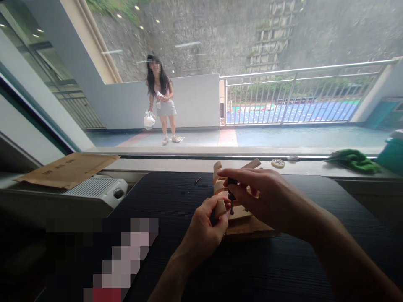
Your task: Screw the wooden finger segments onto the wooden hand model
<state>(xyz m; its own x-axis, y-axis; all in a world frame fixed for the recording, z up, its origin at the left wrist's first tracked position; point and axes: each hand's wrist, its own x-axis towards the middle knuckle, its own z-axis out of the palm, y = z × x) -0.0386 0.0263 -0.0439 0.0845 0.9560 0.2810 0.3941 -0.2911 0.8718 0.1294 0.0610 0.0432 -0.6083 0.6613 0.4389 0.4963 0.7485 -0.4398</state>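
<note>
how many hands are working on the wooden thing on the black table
2: the left hand holds the near left part of the wooden thing, and the right hand holds a dark upright tool against it. No third hand shows there.

Right hand [266, 193] covers most of the dark-handled tool [232, 189] and part of the wooden assembly [241, 212] behind it; seating of the tool tip too small to tell. Left hand [208, 219] hides the assembly's near left corner. Both forearms run out of frame below. Dark surface [170, 214] cut off at bottom edge; teal container [391, 153] cut off at right. Pixel blocks [126, 256] mask lower left, contents unreadable. Lettering on brown envelope [71, 168] illegible. Small item [197, 180] on surface: identity uncertain.
</note>
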